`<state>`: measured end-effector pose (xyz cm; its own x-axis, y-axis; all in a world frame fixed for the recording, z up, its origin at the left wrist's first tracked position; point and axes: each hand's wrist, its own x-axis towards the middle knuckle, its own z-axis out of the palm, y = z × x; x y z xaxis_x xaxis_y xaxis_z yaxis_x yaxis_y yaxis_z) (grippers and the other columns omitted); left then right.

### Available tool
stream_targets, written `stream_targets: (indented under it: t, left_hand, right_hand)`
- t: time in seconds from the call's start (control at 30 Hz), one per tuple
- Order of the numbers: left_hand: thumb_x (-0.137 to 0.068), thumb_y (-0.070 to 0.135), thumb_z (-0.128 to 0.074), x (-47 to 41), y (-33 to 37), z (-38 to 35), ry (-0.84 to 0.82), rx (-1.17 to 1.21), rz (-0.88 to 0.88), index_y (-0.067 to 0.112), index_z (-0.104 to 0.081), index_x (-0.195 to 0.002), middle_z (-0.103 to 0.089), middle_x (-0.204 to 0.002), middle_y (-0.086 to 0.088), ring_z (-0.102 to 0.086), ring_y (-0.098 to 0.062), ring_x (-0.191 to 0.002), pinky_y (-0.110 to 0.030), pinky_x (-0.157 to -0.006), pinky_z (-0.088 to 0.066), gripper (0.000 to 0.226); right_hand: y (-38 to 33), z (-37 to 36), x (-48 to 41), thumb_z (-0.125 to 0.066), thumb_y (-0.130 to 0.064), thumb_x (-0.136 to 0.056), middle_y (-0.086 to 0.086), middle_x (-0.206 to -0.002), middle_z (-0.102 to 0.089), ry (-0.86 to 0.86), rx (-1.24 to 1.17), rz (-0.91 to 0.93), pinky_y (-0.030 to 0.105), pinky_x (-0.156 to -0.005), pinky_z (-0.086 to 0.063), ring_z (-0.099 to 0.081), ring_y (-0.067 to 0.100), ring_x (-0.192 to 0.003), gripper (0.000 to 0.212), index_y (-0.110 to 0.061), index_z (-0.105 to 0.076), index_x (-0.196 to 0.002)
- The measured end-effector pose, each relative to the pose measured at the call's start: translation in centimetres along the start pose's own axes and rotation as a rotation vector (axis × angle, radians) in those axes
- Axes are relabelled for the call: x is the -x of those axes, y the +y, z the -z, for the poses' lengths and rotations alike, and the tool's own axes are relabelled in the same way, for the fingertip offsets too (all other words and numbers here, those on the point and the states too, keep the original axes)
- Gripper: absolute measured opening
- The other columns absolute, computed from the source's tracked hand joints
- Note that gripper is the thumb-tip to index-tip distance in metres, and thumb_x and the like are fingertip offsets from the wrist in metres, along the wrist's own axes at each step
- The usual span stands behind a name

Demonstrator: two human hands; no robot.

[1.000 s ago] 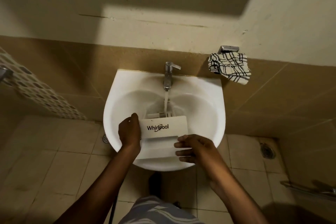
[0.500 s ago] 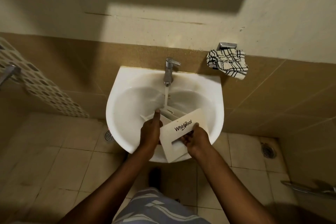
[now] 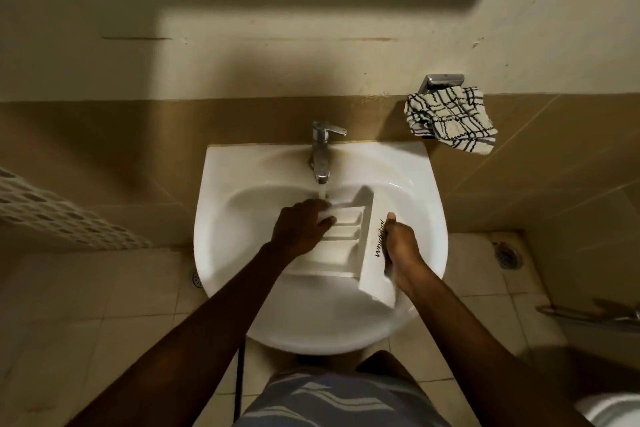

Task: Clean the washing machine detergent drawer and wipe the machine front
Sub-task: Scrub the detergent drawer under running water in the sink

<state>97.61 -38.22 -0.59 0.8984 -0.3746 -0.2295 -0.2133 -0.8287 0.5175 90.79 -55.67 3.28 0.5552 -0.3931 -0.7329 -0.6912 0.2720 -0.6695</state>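
The white Whirlpool detergent drawer lies in the white wash basin, compartments up, its front panel turned to the right. Water runs from the chrome tap onto the drawer's far end. My right hand grips the front panel, thumb over its top edge. My left hand rests on the drawer's left side under the stream, fingers curled on the compartments.
A black-and-white checked cloth hangs from a chrome holder on the wall, right of the tap. Floor drains sit in the tiled floor. A metal bar juts in at the right edge.
The drawer has been turned clockwise, so its front panel now faces right and its compartments show. My left hand moved up under the water; my right hand shifted right with the panel.
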Motion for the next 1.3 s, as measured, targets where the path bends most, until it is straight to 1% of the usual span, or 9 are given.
stream_targets:
  t: [0.13,0.43,0.63,0.77,0.87,1.0,1.1,1.17,1.3]
  left_hand:
    - [-0.100,0.050,-0.047,-2.1,-0.9,0.3,-0.049,-0.137,-0.019,0.013,-0.065,-0.099,-0.073,-0.107,-0.007,-0.066,-0.028,-0.102,-0.034,-0.090,-0.044,0.041]
    - [-0.088,0.062,-0.059,-4.5,-1.4,0.7,-0.118,0.309,0.144,0.028,-0.055,-0.062,-0.057,-0.063,0.012,-0.058,-0.014,-0.068,-0.031,-0.065,-0.039,0.043]
    - [-0.094,0.053,-0.057,-4.1,-5.1,2.4,-0.390,0.132,0.165,0.015,-0.060,-0.134,-0.062,-0.135,-0.007,-0.056,-0.026,-0.126,-0.033,-0.102,-0.041,0.055]
    - [-0.095,0.044,-0.061,-4.2,-3.4,2.2,-0.296,0.178,0.123,0.012,-0.071,-0.102,-0.072,-0.104,-0.009,-0.064,-0.028,-0.103,-0.033,-0.085,-0.046,0.034]
    - [-0.090,0.056,-0.061,-5.0,-1.3,2.4,-0.244,0.250,0.151,0.018,-0.045,-0.064,-0.049,-0.066,0.003,-0.049,-0.018,-0.068,-0.032,-0.062,-0.034,0.049]
    - [-0.095,0.042,-0.062,-4.6,-2.5,3.4,-0.312,0.263,0.188,0.013,-0.066,-0.107,-0.062,-0.109,0.001,-0.056,-0.022,-0.108,-0.037,-0.094,-0.042,0.031]
    - [-0.092,0.056,-0.055,-4.2,-3.9,3.9,-0.377,0.182,0.141,0.011,-0.055,-0.138,-0.057,-0.139,-0.012,-0.050,-0.029,-0.132,-0.037,-0.107,-0.037,0.064]
    - [-0.084,0.074,-0.043,-4.4,-3.5,3.6,-0.375,0.174,0.084,0.011,-0.055,-0.138,-0.055,-0.141,-0.014,-0.048,-0.030,-0.134,-0.037,-0.108,-0.037,0.085]
    - [-0.095,0.058,-0.051,-5.1,-0.8,3.1,-0.283,0.234,0.159,0.006,-0.062,-0.107,-0.064,-0.122,-0.021,-0.059,-0.035,-0.113,-0.032,-0.080,-0.039,0.054]
  right_hand:
    - [-0.3,-1.2,-2.3,-0.032,-0.051,-0.097,0.008,-0.084,-0.071,0.056,0.165,0.089,0.048,-0.087,-0.055,-0.067,0.030,-0.083,0.052,-0.016,-0.068,-0.090]
    - [-3.1,-4.5,-3.9,-0.030,-0.042,-0.100,0.020,-0.096,-0.071,-0.045,0.235,0.087,0.051,-0.086,-0.057,-0.067,0.033,-0.084,0.050,-0.009,-0.067,-0.100]
    - [-4.8,-2.9,-4.7,-0.034,-0.037,-0.099,0.019,-0.093,-0.068,-0.090,0.230,0.009,0.045,-0.081,-0.056,-0.063,0.034,-0.081,0.046,-0.006,-0.067,-0.110]
    - [-4.2,-3.6,-4.4,-0.032,-0.039,-0.100,0.022,-0.105,-0.070,-0.073,0.231,0.022,0.052,-0.089,-0.056,-0.067,0.041,-0.096,0.047,-0.008,-0.066,-0.108]
    - [-4.4,-4.6,-4.1,-0.032,-0.036,-0.101,0.020,-0.100,-0.070,-0.084,0.246,0.035,0.047,-0.087,-0.057,-0.068,0.037,-0.090,0.045,-0.007,-0.065,-0.106]
    - [-5.1,-3.4,-4.7,-0.033,-0.038,-0.103,0.018,-0.105,-0.070,-0.077,0.219,0.010,0.045,-0.086,-0.056,-0.066,0.034,-0.089,0.045,-0.008,-0.065,-0.111]
    - [-5.0,-2.5,-4.9,-0.033,-0.040,-0.102,0.017,-0.105,-0.071,-0.038,0.206,0.037,0.048,-0.091,-0.055,-0.067,0.034,-0.094,0.045,-0.011,-0.065,-0.112]
    - [-5.0,-2.9,-4.5,-0.032,-0.041,-0.101,0.016,-0.102,-0.071,-0.030,0.229,0.077,0.050,-0.091,-0.055,-0.067,0.036,-0.095,0.045,-0.011,-0.065,-0.110]
    - [-5.1,-4.7,-3.9,-0.032,-0.043,-0.101,0.020,-0.099,-0.070,-0.058,0.271,0.098,0.051,-0.091,-0.055,-0.067,0.038,-0.094,0.045,-0.011,-0.064,-0.101]
